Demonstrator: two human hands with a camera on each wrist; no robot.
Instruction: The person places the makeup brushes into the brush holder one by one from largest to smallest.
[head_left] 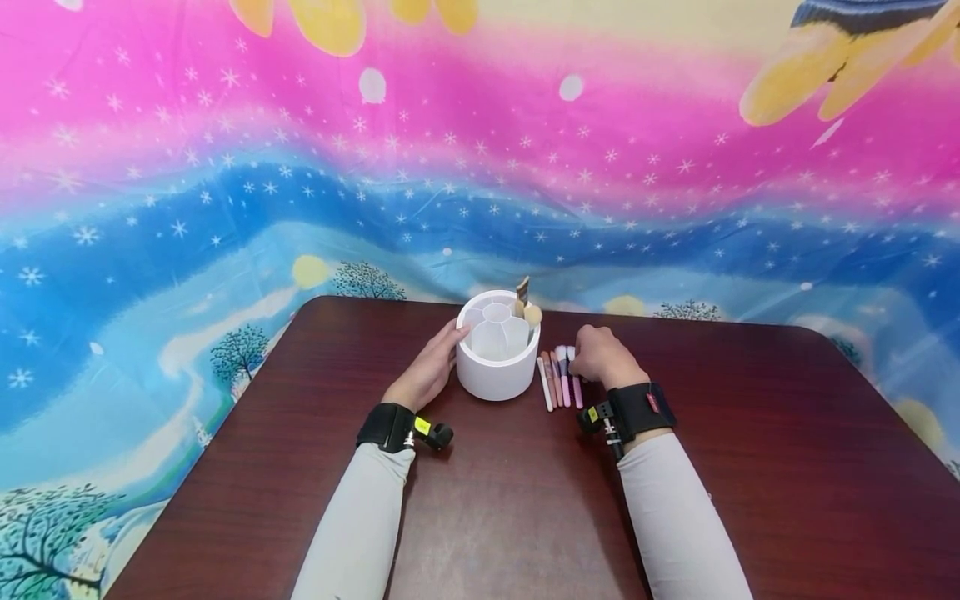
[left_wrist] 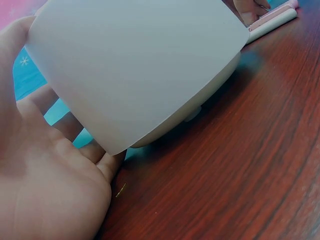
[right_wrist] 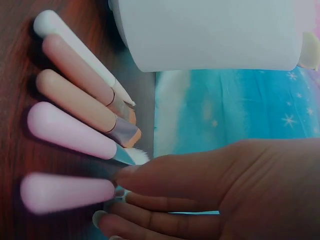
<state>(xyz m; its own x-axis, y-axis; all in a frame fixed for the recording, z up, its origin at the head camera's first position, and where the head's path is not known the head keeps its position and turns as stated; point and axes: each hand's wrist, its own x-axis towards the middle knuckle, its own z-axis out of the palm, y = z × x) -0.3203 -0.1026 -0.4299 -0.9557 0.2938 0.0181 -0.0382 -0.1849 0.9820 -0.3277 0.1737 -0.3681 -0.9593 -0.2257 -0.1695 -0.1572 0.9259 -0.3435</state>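
Pale sleeves (head_left: pixel 356 521) cross the desk (head_left: pixel 495 508). The left hand (head_left: pixel 425 368) holds the round white organizer (head_left: pixel 495 379); right of it, the nearer right hand (head_left: pixel 606 357) pinches the rightmost pink makeup brush's (right_wrist: pixel 70 193) far end (handle pointing back at the person).

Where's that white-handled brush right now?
In the head view, the white-handled brush lies on the table, between the white pot on its left and the other loose brushes on its right.
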